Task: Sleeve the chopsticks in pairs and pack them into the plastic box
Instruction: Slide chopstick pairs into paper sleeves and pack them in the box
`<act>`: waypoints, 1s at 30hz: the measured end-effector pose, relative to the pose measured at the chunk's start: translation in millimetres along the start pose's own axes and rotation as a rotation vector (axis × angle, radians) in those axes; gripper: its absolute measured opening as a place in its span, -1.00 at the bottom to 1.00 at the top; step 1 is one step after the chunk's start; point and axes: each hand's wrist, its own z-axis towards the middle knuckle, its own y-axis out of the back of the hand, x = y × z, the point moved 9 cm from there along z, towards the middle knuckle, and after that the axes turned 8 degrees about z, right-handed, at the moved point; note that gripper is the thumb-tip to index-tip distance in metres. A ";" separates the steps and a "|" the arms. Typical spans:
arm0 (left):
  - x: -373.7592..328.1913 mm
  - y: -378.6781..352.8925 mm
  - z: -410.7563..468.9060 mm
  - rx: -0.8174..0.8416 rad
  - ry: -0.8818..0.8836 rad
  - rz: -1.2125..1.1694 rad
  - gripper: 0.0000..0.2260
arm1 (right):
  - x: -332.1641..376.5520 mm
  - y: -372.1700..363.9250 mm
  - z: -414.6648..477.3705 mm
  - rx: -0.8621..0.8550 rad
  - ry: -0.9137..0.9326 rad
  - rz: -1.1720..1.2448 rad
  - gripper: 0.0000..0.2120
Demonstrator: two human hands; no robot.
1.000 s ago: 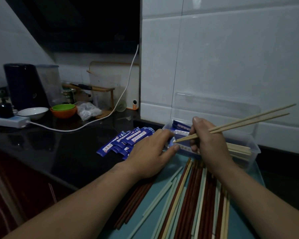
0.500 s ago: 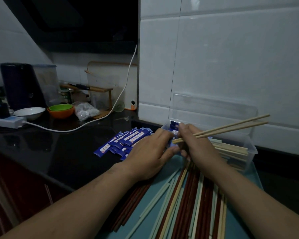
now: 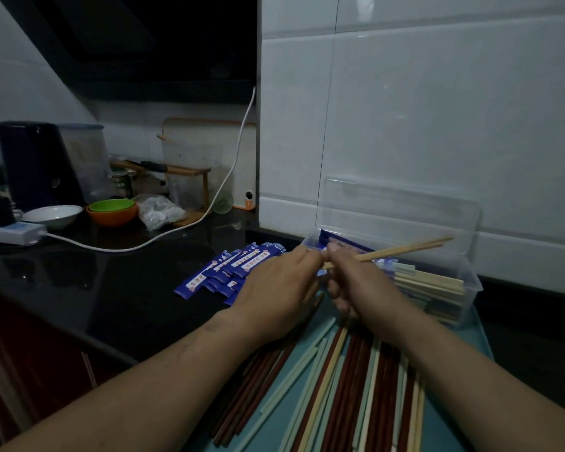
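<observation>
The clear plastic box (image 3: 467, 275) sits hard against the tiled wall (image 3: 405, 125), with dark counter (image 3: 111, 288) free to the left of the blue sleeves (image 3: 235, 265). The right hand (image 3: 366, 285) grips a pale chopstick pair (image 3: 405, 249), whose near tips meet the fingertips of the left hand (image 3: 274, 288); whether those pinch anything is unclear. A second ago the hands were apart and the pair was higher.

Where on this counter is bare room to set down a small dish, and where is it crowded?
The widest bare patch is the black counter, bordered by the white cable behind, the blue sleeves on the right and the counter's front edge. Crowded: the back corner around the bowls, the loose chopsticks, and the plastic box.
</observation>
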 end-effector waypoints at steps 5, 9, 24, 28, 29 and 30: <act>7.9 1.8 -0.2 -0.018 0.067 0.036 -0.97 | 33.2 43.3 -8.5 -0.343 0.276 0.256 -0.56; 6.4 3.8 0.9 -0.042 0.064 0.072 -0.93 | 29.1 34.6 -4.2 -0.245 0.218 0.170 -0.54; 9.1 5.5 1.7 -0.046 0.096 0.084 -0.96 | 40.2 42.7 -10.9 -0.348 0.348 0.023 -0.66; 10.7 7.0 0.8 -0.043 0.115 0.081 -0.92 | 40.3 34.9 -6.6 -0.252 0.312 0.058 -0.77; 10.7 7.1 0.4 -0.042 0.117 0.080 -0.91 | 40.5 34.0 -6.7 -0.244 0.310 0.049 -0.79; 10.1 6.9 0.5 -0.038 0.116 0.079 -0.91 | 41.1 34.0 -7.3 -0.238 0.311 0.045 -0.80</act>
